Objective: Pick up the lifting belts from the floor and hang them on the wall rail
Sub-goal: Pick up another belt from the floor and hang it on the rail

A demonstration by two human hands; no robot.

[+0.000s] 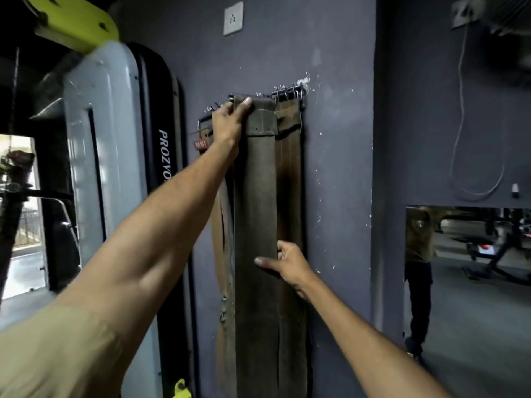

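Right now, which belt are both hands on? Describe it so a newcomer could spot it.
On the dark grey wall, below the white socket, belts hang from a rail. It is the middle belt, the widest, olive-grey, lying over its browner neighbours, with the left hand at its top and the right hand at its edge.

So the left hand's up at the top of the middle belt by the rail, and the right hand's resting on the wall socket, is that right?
Not quite. In the head view the left hand is at the top of the middle belt by the rail, but the right hand is lower down on that same belt, not on the wall socket.
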